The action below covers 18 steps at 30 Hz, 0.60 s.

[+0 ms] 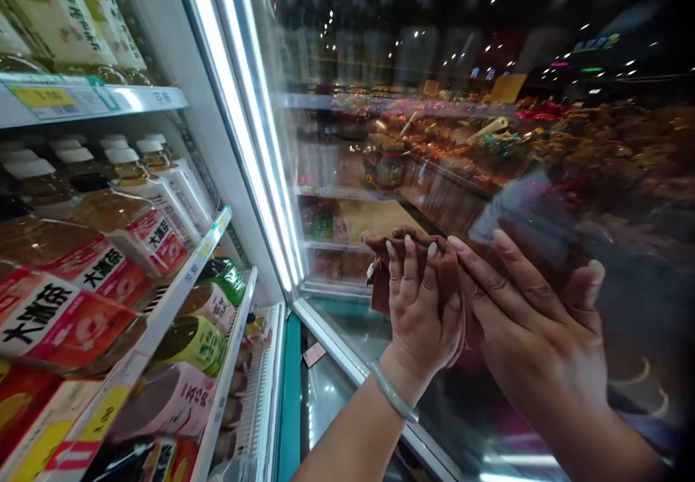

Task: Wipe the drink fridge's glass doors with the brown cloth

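Note:
My left hand (420,301), with a pale bangle (392,391) at the wrist, holds a brown cloth (380,279) flat against the glass door (347,323). The cloth is bunched above the fingertips, and a loose edge hangs down beside the palm. Just to its right, my right hand (543,330) lies on the glass with its fingers stretched and apart. Its index fingertip reaches the edge of the cloth; I see nothing held in that hand.
A lit fridge stands at the left, its shelf (179,301) lined with bottled drinks (70,301). Bright light strips (239,106) run along the door frame. Displays of packaged goods (456,134) show through or reflect in the glass.

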Tool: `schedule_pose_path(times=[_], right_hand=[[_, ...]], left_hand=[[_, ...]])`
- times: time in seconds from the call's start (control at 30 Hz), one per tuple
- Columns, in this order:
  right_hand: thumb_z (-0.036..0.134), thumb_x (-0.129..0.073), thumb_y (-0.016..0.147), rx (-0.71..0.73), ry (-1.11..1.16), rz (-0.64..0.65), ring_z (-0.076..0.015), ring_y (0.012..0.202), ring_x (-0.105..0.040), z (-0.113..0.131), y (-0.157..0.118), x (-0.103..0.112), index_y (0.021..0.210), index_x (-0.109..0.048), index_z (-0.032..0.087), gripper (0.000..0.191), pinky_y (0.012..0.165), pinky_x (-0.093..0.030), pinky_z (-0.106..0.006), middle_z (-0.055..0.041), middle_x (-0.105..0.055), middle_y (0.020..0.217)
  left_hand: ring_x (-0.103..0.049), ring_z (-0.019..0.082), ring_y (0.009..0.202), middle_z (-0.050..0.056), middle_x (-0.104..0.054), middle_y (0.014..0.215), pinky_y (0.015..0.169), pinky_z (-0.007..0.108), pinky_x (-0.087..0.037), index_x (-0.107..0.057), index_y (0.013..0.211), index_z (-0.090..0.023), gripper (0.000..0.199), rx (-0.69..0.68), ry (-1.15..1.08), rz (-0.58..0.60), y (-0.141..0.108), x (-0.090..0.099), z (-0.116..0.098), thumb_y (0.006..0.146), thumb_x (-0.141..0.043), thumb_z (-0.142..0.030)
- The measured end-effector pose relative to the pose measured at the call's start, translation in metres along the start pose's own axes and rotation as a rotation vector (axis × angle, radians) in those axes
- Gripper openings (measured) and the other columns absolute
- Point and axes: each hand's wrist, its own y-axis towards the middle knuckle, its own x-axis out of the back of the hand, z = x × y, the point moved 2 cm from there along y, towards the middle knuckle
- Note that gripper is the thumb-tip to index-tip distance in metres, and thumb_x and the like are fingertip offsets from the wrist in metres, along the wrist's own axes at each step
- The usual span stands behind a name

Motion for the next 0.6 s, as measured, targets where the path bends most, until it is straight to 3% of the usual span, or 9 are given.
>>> schedule_pose_path(times=[0.17,0.27,0.3,0.37,0.43,0.47,0.6], right_hand=[[0.026,-0.040,0.107,-0.024,-0.031,-0.131,-0.0262,0.156,-0.037,-0.017,-0.042,-0.009,0.168,-0.018,0.035,0.065,0.135,-0.022,-0.051,0.0053,-0.049,0.160],[0.026,-0.043,0.105,-0.066,-0.072,-0.204,-0.0237,0.155,-0.040,-0.025,-0.065,-0.010,0.166,-0.025,0.038,0.065,0.136,-0.025,-0.044,0.0089,-0.054,0.155],[0.025,-0.043,0.105,-0.082,-0.088,-0.210,-0.0228,0.155,-0.039,-0.027,-0.072,-0.011,0.167,-0.024,0.037,0.065,0.136,-0.023,-0.042,0.0089,-0.054,0.156],[0.024,-0.042,0.106,-0.099,-0.126,-0.211,-0.0230,0.157,-0.036,-0.030,-0.083,-0.011,0.167,-0.024,0.033,0.065,0.137,-0.017,-0.045,0.0065,-0.053,0.157],[0.023,-0.043,0.106,-0.095,-0.175,-0.224,-0.0259,0.157,-0.036,-0.032,-0.091,-0.012,0.166,-0.030,0.029,0.062,0.136,-0.017,-0.051,0.0032,-0.054,0.157],[0.023,-0.045,0.106,-0.083,-0.192,-0.252,-0.0272,0.157,-0.037,-0.034,-0.095,-0.011,0.165,-0.034,0.029,0.060,0.135,-0.020,-0.053,0.0020,-0.055,0.157],[0.023,-0.052,0.104,-0.055,-0.186,-0.386,-0.0278,0.154,-0.042,-0.040,-0.111,-0.004,0.160,-0.044,0.031,0.057,0.130,-0.034,-0.051,-0.0009,-0.053,0.160]], left_hand=[[-0.011,0.034,0.165,0.009,-0.010,0.177,0.137,0.055,-0.019,-0.015,0.170,-0.012,0.087,-0.224,0.005,0.032,-0.027,-0.020,-0.008,0.095,-0.055,-0.033],[-0.011,0.033,0.165,0.003,-0.012,0.177,0.138,0.051,-0.016,-0.016,0.170,-0.017,0.091,-0.405,0.041,0.035,-0.025,-0.020,0.006,0.093,-0.060,-0.035],[-0.010,0.031,0.165,0.000,-0.013,0.177,0.138,0.050,-0.014,-0.016,0.170,-0.022,0.089,-0.388,0.061,0.016,-0.020,-0.019,0.012,0.094,-0.060,-0.034],[-0.010,0.029,0.165,-0.002,-0.015,0.177,0.138,0.050,-0.012,-0.014,0.170,-0.030,0.083,-0.215,0.080,-0.058,-0.010,-0.019,0.017,0.098,-0.055,-0.028],[-0.012,0.028,0.165,-0.002,-0.015,0.177,0.138,0.051,-0.014,-0.012,0.170,-0.033,0.080,-0.095,0.057,-0.128,-0.009,-0.024,0.008,0.101,-0.051,-0.023],[-0.012,0.028,0.165,-0.002,-0.015,0.177,0.137,0.051,-0.015,-0.013,0.170,-0.032,0.079,-0.120,0.032,-0.132,-0.012,-0.028,-0.001,0.101,-0.050,-0.023],[-0.015,0.029,0.165,0.000,-0.019,0.176,0.137,0.049,-0.020,-0.016,0.170,-0.022,0.081,-0.442,-0.061,-0.049,-0.032,-0.044,-0.040,0.099,-0.054,-0.025]])
